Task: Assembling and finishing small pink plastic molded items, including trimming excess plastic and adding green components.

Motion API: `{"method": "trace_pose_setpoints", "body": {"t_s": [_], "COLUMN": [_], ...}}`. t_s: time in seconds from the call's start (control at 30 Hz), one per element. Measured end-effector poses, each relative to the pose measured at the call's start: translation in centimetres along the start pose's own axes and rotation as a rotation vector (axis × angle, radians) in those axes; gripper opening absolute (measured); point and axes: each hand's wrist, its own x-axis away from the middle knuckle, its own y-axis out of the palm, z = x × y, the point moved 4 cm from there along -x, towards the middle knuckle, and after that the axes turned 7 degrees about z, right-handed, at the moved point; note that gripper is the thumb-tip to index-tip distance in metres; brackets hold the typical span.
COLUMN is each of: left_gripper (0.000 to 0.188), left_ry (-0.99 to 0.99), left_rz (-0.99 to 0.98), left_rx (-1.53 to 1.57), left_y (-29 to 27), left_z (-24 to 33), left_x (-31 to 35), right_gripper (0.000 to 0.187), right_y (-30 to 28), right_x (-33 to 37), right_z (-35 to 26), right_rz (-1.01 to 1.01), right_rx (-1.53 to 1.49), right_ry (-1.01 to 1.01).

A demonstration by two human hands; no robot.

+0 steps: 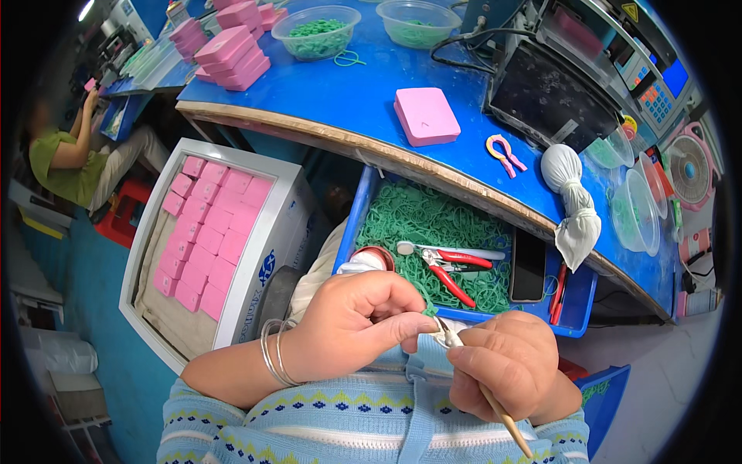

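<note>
Close in front of my body, my left hand (352,325) pinches a small green piece (430,309) between thumb and fingertips. My right hand (506,363) grips a slim wooden-handled tool (506,421) with a dark pointed tip and white wrapping near it. That tip meets or nearly meets the green piece; I cannot tell which. Beyond both hands, a blue drawer (352,224) holds a heap of green strands (440,213). Red-handled cutters (452,284) lie on the strands beside a black phone (528,267).
A white-framed box (290,201) with rows of pink blocks (209,240) stands left. On the blue table (332,97) are a pink block (427,116), a tied white cloth bag (570,193) and tubs of green pieces (317,32). Another person (66,158) sits far left.
</note>
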Motion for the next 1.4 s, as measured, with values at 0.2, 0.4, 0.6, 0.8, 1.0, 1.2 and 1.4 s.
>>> {"method": "trace_pose_setpoints", "body": {"t_s": [0.2,0.4,0.6,0.8,1.0,1.2,1.4], "left_gripper": [0.007,0.008,0.007,0.007,0.007,0.007,0.007], "left_ry": [0.005,0.002,0.004,0.004,-0.015,0.0,0.015], "left_rz": [-0.012,0.0,0.001,-0.004,-0.007,0.0,0.0], "left_rx": [-0.01,-0.02,-0.027,-0.039,-0.039,-0.039,-0.045], "left_y": [-0.04,-0.04,-0.08,-0.09,-0.08,-0.1,-0.15], "left_z": [0.0,0.04,0.08,0.0,0.05,-0.04,-0.11], "left_x": [0.03,0.07,0.04,-0.01,0.02,0.03,0.04], "right_gripper": [0.024,0.024,0.023,0.023,0.022,0.023,0.023], "right_y": [-0.02,-0.07,-0.02,0.01,0.03,0.06,0.1], "right_x": [-0.1,-0.18,-0.18,-0.22,-0.22,-0.09,-0.1], "right_z": [-0.05,-0.04,-0.01,0.0,0.04,0.07,0.12], "right_rz": [0.0,-0.007,-0.008,-0.015,-0.014,-0.006,-0.011], "right_rx": [-0.005,-0.016,-0.019,-0.017,-0.013,-0.013,-0.029], "right_ry": [0.011,0.011,0.012,0.011,0.014,0.019,0.024]}}
